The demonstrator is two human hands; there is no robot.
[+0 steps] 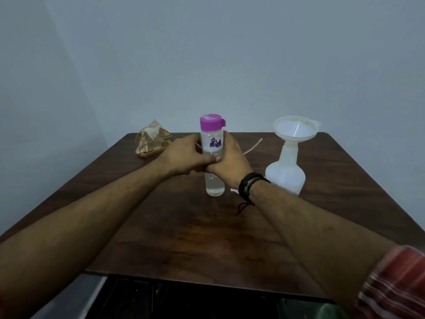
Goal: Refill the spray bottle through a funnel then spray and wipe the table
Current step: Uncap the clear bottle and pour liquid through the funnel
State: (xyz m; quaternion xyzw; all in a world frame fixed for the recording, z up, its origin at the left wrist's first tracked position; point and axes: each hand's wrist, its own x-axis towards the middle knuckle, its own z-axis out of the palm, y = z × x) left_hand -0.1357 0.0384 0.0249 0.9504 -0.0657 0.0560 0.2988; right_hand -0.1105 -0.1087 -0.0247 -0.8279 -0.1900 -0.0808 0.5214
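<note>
A clear water bottle [215, 183] with a pink cap stands upright at the middle of the dark wooden table [207, 238]. My right hand [230, 161] grips its body from the right. My left hand [186, 155] wraps it from the left, its thumb touching my right hand. To the right stands a white spray bottle [285, 173] without its head, and a white funnel [295, 128] sits in its neck. A thin clear tube [253, 146] lies behind my right hand; the spray head is hidden.
A gold wire holder with paper napkins [151, 140] stands at the back left of the table. A plain wall rises right behind the table. Dark floor and a metal edge show below the table's front edge.
</note>
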